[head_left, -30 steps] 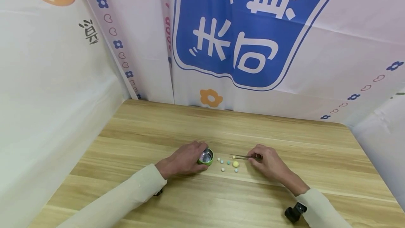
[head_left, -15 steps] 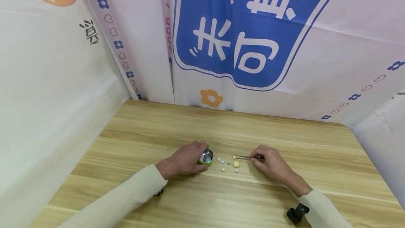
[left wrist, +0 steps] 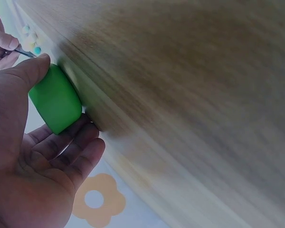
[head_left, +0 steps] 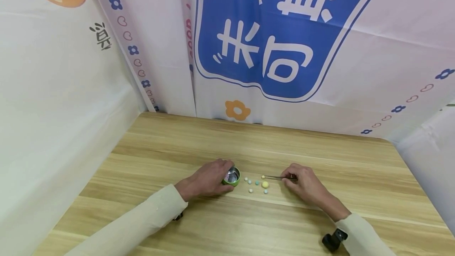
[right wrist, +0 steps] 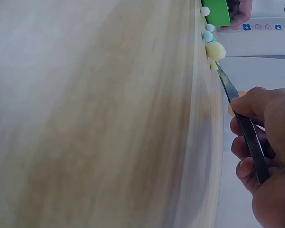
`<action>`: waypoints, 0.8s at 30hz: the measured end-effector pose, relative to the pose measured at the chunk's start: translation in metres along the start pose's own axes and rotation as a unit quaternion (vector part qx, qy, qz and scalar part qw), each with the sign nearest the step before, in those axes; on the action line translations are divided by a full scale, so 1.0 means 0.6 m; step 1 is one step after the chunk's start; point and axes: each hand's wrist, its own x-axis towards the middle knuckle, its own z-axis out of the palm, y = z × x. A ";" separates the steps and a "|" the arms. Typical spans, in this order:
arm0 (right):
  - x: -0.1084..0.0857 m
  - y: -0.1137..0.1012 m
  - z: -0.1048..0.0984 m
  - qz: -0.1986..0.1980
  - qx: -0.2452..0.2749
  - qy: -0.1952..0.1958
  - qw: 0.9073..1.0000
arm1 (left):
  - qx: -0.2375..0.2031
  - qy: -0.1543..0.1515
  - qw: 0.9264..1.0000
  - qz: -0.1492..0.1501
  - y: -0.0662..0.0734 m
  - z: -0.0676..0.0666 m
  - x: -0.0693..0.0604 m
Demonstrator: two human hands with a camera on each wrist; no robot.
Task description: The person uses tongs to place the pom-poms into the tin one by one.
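Note:
My left hand (head_left: 209,177) grips a small green tin (head_left: 232,176) with a silvery inside; in the left wrist view, thumb and fingers lie around the green wall (left wrist: 56,99). Metal tweezers (right wrist: 247,126) are pinched in my right hand (head_left: 303,183), pointing left. Their tips are at a small yellow ball (head_left: 263,177); whether they clamp it I cannot tell. A larger yellow ball (head_left: 265,184) lies just below it. Between tin and tweezers lie a teal ball (head_left: 257,183) and several pale small balls (head_left: 251,191).
The wood-grain table (head_left: 227,224) runs back to a printed white sheet (head_left: 170,90) with a blue panel (head_left: 249,66). White sheets also stand at the left and right sides. A dark wrist camera (head_left: 333,241) sits by the right sleeve.
My right hand and the tweezers have shifted slightly to the right over the last second. The left hand and the tin have stayed where they were.

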 end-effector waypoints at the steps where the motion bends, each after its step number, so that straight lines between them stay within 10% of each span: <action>1: 0.000 0.000 0.000 -0.002 -0.001 0.000 1.000 | 0.000 0.001 1.000 0.000 0.000 0.000 0.000; 24: 0.019 -0.026 0.005 -0.036 -0.008 0.021 0.999 | 0.000 -0.004 1.000 -0.005 0.001 -0.002 0.001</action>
